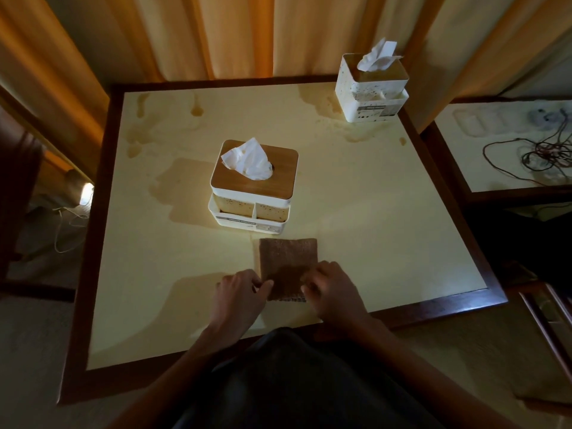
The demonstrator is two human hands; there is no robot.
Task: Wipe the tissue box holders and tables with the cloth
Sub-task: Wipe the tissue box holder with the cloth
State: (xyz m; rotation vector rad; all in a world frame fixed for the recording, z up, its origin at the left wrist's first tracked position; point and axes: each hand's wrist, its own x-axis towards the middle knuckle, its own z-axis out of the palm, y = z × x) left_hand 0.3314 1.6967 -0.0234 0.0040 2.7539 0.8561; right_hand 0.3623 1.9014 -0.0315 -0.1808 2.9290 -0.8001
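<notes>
Cream-topped surface (356, 212) with a dark wooden frame, blotched by brownish stains, backed by orange curtains (192, 35). A second, similar surface (483, 168) stands to its right, carrying tangled wires (538, 153). Near tissue box holder (252, 193), white with a wooden lid and a tissue protruding, stands at the centre of the main surface. Far tissue box holder (371, 88), speckled white, stands at the main surface's far right corner, well apart from the near one. Brown cloth (288, 264), folded into a rectangle, lies flat just in front of the near holder. Left hand (240, 292) pinches the cloth's near left corner, fingers curled onto it. Right hand (329, 289) grips the near right corner, fingers likewise curled onto the fabric.
</notes>
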